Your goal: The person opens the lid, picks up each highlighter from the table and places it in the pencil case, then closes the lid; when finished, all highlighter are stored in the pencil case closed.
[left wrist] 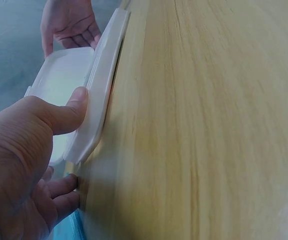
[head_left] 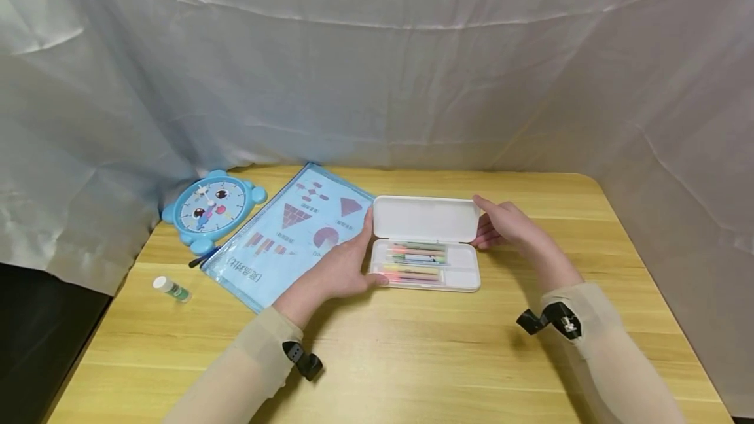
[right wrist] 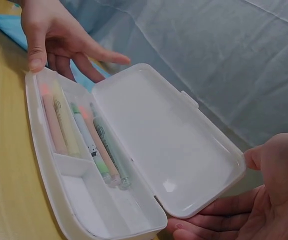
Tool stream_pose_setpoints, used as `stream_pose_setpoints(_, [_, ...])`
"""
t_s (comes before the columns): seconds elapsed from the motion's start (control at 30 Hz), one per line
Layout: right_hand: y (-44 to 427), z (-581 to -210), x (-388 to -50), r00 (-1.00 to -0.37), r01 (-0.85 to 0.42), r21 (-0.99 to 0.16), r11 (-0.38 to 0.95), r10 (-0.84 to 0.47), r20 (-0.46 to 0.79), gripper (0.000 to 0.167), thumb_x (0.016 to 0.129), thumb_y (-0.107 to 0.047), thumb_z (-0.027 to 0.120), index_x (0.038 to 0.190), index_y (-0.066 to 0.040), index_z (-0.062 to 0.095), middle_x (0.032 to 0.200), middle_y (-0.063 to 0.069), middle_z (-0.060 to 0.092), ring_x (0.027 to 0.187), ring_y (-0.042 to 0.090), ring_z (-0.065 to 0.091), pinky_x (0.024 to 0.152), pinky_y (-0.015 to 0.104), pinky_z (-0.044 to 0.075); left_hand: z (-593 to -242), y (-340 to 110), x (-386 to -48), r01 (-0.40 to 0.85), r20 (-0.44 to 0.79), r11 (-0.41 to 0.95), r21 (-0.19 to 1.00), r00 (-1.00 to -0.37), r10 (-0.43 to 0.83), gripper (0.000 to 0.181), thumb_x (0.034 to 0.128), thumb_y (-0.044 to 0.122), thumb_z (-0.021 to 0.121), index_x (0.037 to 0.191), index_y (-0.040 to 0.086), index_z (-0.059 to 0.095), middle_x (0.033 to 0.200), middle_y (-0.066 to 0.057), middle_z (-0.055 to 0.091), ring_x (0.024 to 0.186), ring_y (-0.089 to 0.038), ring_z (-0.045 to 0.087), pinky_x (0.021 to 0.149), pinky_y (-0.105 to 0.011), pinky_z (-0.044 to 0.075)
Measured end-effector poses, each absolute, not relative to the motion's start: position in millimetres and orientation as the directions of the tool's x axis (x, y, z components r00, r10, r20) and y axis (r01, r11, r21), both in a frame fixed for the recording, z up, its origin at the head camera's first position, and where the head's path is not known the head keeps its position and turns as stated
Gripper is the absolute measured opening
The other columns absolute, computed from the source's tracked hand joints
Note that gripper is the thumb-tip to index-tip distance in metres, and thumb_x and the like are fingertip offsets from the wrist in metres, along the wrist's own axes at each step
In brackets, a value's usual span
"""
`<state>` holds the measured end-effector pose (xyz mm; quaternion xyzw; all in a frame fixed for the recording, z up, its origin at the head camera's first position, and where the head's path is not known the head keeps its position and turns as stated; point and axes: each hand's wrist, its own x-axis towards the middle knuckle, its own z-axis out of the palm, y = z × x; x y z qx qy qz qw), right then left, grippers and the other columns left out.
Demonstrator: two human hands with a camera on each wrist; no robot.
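Note:
A white pencil case (head_left: 462,279) lies on the table with its lid (head_left: 425,220) raised at the back. Several pastel pens, among them a peach pen (right wrist: 56,125), lie in its compartments; the near compartment in the right wrist view holds none. My left hand (head_left: 341,268) is at the case's left end, thumb (left wrist: 77,102) touching the front rim and the other fingers extended beside the case. At the right end, my right hand (head_left: 511,224) holds the lid's edge, its thumb (right wrist: 253,157) on the corner and fingers (right wrist: 219,215) behind it.
A blue chart folder (head_left: 283,241) lies left of the case, partly behind my left hand. Farther left are a blue toy clock (head_left: 213,208) and a glue stick (head_left: 172,288). A dark thin tip (head_left: 196,262) shows beside the folder. Grey curtain (head_left: 377,70) encloses the wooden table (head_left: 424,352).

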<state>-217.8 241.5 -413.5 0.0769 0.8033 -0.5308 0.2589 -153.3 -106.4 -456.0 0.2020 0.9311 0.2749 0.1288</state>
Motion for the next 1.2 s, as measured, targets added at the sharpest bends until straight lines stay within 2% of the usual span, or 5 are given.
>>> stream_pose_setpoints(0.33, [243,-414,-211,-0.883,0.322,-0.861,0.394,-0.202,-0.423,0.077,0.113,-0.054,0.038,0.122,0.019,0.060,0.100,0.023,0.070,0.084,0.025,0.071,0.085,0.040,0.062,-456,-104,-153,0.231,-0.152,0.760,0.607,-0.906,0.396,0.135,0.0833,0.047,0.091,0.171,0.017,-0.008,0.160,-0.020,0.047,0.139,-0.037,0.054,0.116,-0.048,0.042])
stream_pose_setpoints(0.7, [247,-420,-206,-0.901,0.248,-0.918,0.309,-0.274,-0.336,0.077,0.113,-0.052,0.043,0.131,0.022,0.058,0.115,0.026,0.067,0.098,0.028,0.067,0.096,0.039,0.058,-463,-104,-147,0.266,-0.058,0.744,0.613,-0.924,0.378,0.130,0.0830,0.046,0.091,0.171,0.008,0.003,0.164,-0.019,0.041,0.144,-0.037,0.047,0.117,-0.049,0.040])
stream_pose_setpoints(0.87, [253,-425,-200,-0.906,0.251,-0.934,0.253,-0.278,-0.319,0.076,0.112,-0.050,0.049,0.135,0.022,0.056,0.122,0.029,0.067,0.104,0.028,0.070,0.102,0.043,0.055,-464,-103,-145,0.282,-0.023,0.725,0.629,-0.925,0.380,0.128,0.0831,0.044,0.092,0.171,0.010,0.006,0.167,-0.010,0.039,0.147,-0.032,0.044,0.119,-0.048,0.038])
stream_pose_setpoints(1.0, [257,-429,-196,-0.900,0.241,-0.945,0.221,-0.314,-0.302,0.075,0.112,-0.048,0.051,0.139,0.022,0.053,0.131,0.034,0.064,0.116,0.033,0.069,0.107,0.046,0.051,-466,-103,-144,0.293,-0.002,0.714,0.636,-0.925,0.380,0.125,0.0834,0.043,0.092,0.172,0.012,0.009,0.167,-0.002,0.040,0.149,-0.027,0.042,0.120,-0.044,0.036])
stream_pose_setpoints(1.2, [264,-433,-189,-0.875,0.195,-0.964,0.180,-0.412,-0.254,0.066,0.114,-0.035,0.050,0.144,0.024,0.046,0.143,0.040,0.053,0.135,0.048,0.054,0.113,0.050,0.044,-469,-105,-143,0.326,0.053,0.701,0.634,-0.923,0.382,0.119,0.0805,0.043,0.094,0.169,0.006,0.023,0.159,-0.006,0.052,0.146,-0.027,0.047,0.120,-0.042,0.035])
